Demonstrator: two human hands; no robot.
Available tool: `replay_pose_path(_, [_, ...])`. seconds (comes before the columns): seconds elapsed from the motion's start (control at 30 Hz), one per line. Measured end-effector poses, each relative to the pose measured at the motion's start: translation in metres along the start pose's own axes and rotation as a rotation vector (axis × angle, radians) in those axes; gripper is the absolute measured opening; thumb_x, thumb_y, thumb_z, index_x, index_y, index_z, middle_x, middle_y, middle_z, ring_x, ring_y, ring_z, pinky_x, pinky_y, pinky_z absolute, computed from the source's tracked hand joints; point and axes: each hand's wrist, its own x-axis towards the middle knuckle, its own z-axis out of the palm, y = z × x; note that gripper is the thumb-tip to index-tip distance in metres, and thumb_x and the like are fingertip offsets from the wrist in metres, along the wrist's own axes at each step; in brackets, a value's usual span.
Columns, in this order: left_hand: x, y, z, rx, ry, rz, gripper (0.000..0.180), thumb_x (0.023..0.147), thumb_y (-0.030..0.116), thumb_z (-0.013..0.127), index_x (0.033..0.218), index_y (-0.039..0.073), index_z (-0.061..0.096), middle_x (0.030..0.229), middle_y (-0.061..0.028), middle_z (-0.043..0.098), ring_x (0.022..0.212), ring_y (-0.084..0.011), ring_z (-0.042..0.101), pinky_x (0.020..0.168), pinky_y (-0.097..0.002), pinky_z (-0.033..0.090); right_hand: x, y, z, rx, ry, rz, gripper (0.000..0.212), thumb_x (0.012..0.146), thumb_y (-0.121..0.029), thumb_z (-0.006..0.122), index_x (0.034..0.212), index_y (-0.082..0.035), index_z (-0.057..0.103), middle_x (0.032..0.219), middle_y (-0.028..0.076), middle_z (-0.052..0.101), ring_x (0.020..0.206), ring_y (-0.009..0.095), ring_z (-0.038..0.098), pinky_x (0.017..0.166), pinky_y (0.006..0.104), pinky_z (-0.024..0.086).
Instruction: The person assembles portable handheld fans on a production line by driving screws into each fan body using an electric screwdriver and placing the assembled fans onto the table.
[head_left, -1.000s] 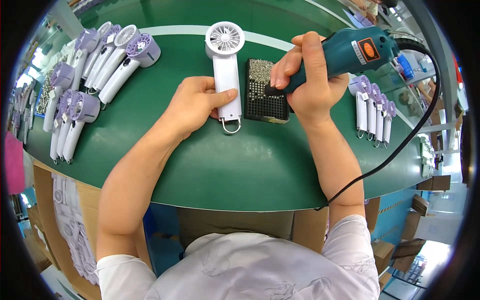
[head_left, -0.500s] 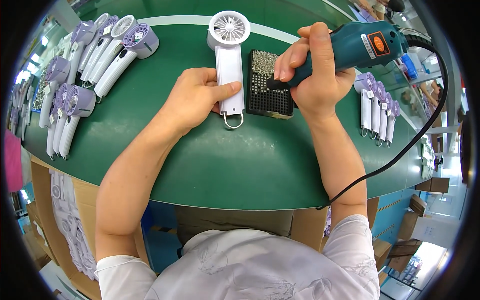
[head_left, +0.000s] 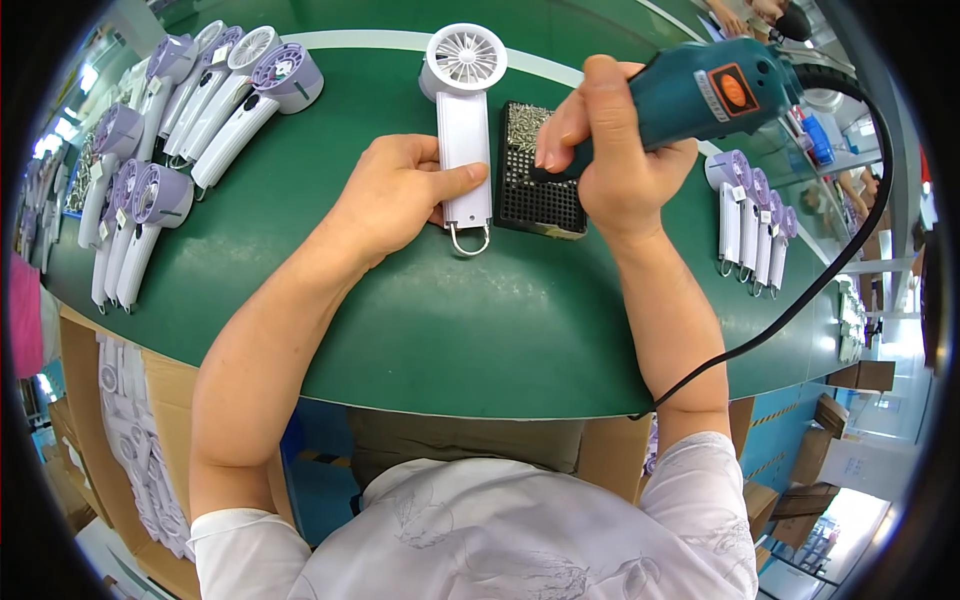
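Note:
My left hand [head_left: 405,190] is closed round the handle of a white handheld fan [head_left: 463,130], its thumb across the front. The fan's round head points away from me, and a wire loop sticks out of its near end. My right hand [head_left: 625,150] grips a teal electric screwdriver [head_left: 700,95] with a black cord. The tool's dark tip is over a black perforated screw tray [head_left: 541,205], just right of the fan. Loose small screws [head_left: 530,125] are heaped in the tray's far part. The fingers partly cover the tray's right side.
Several purple and white fans [head_left: 235,135] lie in groups at the left of the green table [head_left: 450,340]. More fans [head_left: 745,210] are lined up on the right. Below the left edge, a cardboard box [head_left: 165,400] holds white fan parts. The black cord [head_left: 790,320] crosses my right forearm.
My right hand and the screwdriver have shifted slightly left, the tip staying over the screw tray. My left hand keeps the same hold on the fan.

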Motion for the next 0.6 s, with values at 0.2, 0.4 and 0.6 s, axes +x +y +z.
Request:
replay_pose_path(0.2, [-0.0024, 0.0013, -0.0018, 0.017, 0.031, 0.000, 0.029, 0.092, 0.020, 0.072, 0.097, -0.008, 0.070, 0.082, -0.0104, 0.071, 0.067, -0.0143, 0.064, 0.061, -0.0282, 0.051, -0.0003, -0.0032, 0.0095, -0.079, -0.060, 0.005, 0.013, 0.099, -0.008, 0.062, 0.096, 0.004, 0.059, 0.061, 0.008, 0.059, 0.046, 0.017, 0.057, 0.045, 0.0322, 0.050])
replay_pose_path(0.4, [-0.0020, 0.0046, 0.0016, -0.008, 0.014, 0.000, 0.030, 0.092, 0.019, 0.071, 0.100, -0.010, 0.069, 0.086, -0.0130, 0.072, 0.071, -0.0164, 0.068, 0.062, -0.0293, 0.055, -0.0006, -0.0050, 0.0037, -0.009, 0.045, 0.040, 0.016, 0.099, -0.010, 0.063, 0.097, 0.005, 0.059, 0.061, 0.007, 0.057, 0.045, 0.018, 0.055, 0.046, 0.0343, 0.050])
replay_pose_path(0.6, [-0.0035, 0.0033, -0.0015, -0.011, 0.016, -0.012, 0.029, 0.092, 0.017, 0.071, 0.102, -0.011, 0.069, 0.089, -0.0142, 0.073, 0.073, -0.0181, 0.070, 0.065, -0.0305, 0.057, -0.0007, -0.0082, 0.0058, 0.132, 0.112, 0.019, 0.013, 0.097, -0.009, 0.067, 0.093, 0.002, 0.061, 0.058, 0.006, 0.061, 0.047, 0.015, 0.059, 0.047, 0.0304, 0.050])
